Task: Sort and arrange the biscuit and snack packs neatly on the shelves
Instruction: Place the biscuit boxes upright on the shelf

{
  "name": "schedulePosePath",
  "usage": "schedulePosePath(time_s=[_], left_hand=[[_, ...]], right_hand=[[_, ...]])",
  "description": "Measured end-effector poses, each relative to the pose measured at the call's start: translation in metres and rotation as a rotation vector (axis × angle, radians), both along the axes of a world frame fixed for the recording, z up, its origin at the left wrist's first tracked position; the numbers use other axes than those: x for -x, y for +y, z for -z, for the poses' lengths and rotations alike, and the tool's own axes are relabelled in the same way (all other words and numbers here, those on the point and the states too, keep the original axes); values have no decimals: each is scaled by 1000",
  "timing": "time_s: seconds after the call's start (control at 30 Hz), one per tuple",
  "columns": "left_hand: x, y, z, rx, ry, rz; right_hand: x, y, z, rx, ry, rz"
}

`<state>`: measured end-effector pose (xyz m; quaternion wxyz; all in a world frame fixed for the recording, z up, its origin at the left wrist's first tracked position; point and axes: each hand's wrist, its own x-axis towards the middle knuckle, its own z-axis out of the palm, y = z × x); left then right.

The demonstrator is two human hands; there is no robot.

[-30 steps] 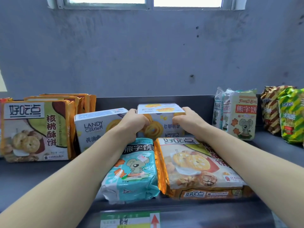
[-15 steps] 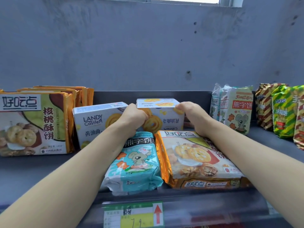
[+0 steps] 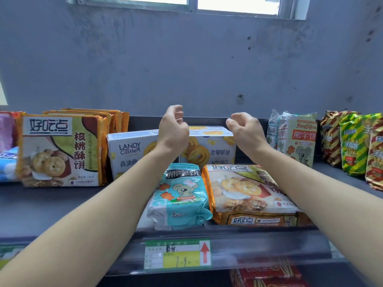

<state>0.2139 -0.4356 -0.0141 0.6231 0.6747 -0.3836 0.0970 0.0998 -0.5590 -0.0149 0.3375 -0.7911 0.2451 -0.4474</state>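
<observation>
Cardboard first: right box (image 3: pixel 211 151) stands at the back of the shelf (image 3: pixel 51 206) with its print upside down. Left box (image 3: pixel 132 152) beside it reads right way up. The seam between them is hidden behind the left wrist, so I can't tell if they touch.

Grip state:
- Left grip (image 3: pixel 173 129): above the right box and apart from it, fingers loosely curled, grasping nothing.
- Right grip (image 3: pixel 246 131): same relaxed curl, empty, touching nothing.

So both sides are slack, with no load.

Step in hand, my read: square up the box pair. To do it well:
- Take the right box by its two short sides, one grip each, fingers flat on the card rather than digging into it.
- Lift it clear before turning. Teal pack (image 3: pixel 180 195) and orange pack (image 3: pixel 246 193) lie flat just in front of it, and dragging the box would probably shove them toward the front rail.
- Turn it end over end so the print matches the left box.
- Set it down flush against the left box, front faces in one line.

After that, probably: orange pack goes upright onto the orange stack (image 3: pixel 62 150) at left. Teal pack goes with the bear packs (image 3: pixel 298 141) at right, which carry the same characters. Striped packs (image 3: pixel 352 146) at far right stand in a row, so leave them.
</observation>
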Motion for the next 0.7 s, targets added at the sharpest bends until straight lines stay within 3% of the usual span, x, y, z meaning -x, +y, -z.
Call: schedulePosePath(time_s=[0.17, 0.27, 0.57, 0.7], left_hand=[[-7, 34, -26, -8, -61, -29], [-20, 62, -37, -108, -43, -114], [-29, 120, -12, -384, 50, -328], [-31, 131, -1, -469, 131, -349]], right_hand=[[-13, 31, -21, 147, 21, -105], [-31, 55, -30, 170, 139, -203], [-78, 103, -32, 54, 476, -276], [-92, 105, -29, -66, 488, -255]])
